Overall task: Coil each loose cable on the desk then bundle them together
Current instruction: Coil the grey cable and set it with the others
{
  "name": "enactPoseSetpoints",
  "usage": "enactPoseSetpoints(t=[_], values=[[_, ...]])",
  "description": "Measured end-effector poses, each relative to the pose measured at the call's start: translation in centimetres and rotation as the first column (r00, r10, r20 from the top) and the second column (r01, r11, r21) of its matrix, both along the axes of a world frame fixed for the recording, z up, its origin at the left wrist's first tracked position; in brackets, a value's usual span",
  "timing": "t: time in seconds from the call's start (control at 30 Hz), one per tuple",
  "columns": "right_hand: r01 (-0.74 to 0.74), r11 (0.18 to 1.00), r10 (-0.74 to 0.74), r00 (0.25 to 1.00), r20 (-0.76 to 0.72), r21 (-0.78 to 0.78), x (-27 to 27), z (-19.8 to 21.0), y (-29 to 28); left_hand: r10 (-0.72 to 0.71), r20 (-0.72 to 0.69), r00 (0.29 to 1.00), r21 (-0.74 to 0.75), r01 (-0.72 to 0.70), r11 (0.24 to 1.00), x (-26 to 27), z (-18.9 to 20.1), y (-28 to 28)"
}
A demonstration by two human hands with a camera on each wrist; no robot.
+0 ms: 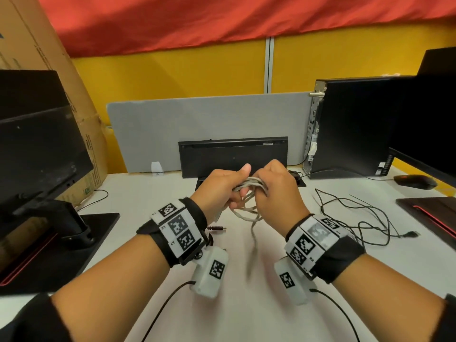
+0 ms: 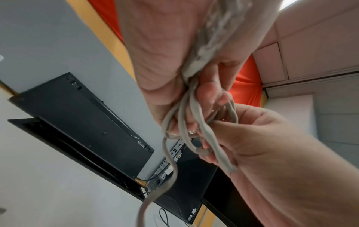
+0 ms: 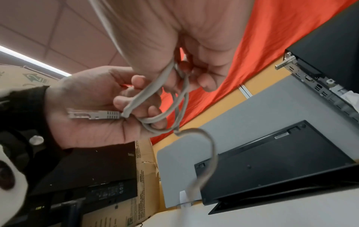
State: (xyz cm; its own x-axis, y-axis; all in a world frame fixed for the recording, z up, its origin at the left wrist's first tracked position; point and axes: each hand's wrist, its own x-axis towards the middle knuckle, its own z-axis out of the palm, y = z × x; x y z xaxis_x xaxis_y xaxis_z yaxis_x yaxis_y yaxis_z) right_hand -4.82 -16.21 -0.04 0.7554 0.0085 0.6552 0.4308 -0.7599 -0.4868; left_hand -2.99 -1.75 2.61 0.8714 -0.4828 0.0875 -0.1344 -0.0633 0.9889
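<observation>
Both hands hold a grey network cable [image 1: 249, 186] above the middle of the white desk [image 1: 148, 193]. My left hand [image 1: 222, 188] grips the gathered loops, fingers curled round them. Its plug [image 3: 93, 115] lies across the left palm in the right wrist view. My right hand [image 1: 274, 191] grips the same loops [image 2: 204, 135] from the right. A loose tail [image 1: 251, 243] hangs blurred from the bundle toward the desk. A thin black cable [image 1: 357, 213] lies tangled on the desk to the right. A small dark plug [image 1: 217, 228] lies on the desk below the left hand.
A black keyboard [image 1: 233, 154] stands on edge against a grey divider [image 1: 197, 124] behind the hands. A monitor [image 1: 37, 144] and a cardboard box [image 1: 49, 45] are at left. A desktop tower [image 1: 352, 124], second monitor [image 1: 431, 119], mouse [image 1: 414, 181] and a mat [image 1: 431, 215] are at right.
</observation>
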Motion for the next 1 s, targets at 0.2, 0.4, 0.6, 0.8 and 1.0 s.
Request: enactPoseSetpoints(t=[0.2,0.4,0.6,0.8,1.0], values=[[-0.121,0.993,0.121,0.989,-0.08,0.007,-0.1,-0.5,-0.2,0.196,-0.119,0.973,-0.116,-0.21,0.971,0.1,-1.2,-0.7],[-0.333,0.912,0.366,0.924,-0.11,0.24,-1.2,-0.4,-0.8,0.269,-0.108,0.957,-0.082,-0.279,0.957,0.1,-2.1,-0.9],[-0.427,0.651,0.561,0.828,-0.018,0.627,-0.6,-0.4,-0.6,0.204,-0.044,0.978,-0.138,-0.208,0.968,0.6,-1.0,-0.7],[-0.363,0.504,0.688,0.718,-0.11,0.783,1.3,0.5,-0.8,0.12,0.0,0.993,-0.156,-0.118,0.981,2.5,-0.4,0.0],[-0.255,0.397,0.727,0.673,-0.133,0.881,4.3,0.3,0.1,0.235,0.113,0.965,-0.085,-0.226,0.97,5.6,-0.4,-0.4]])
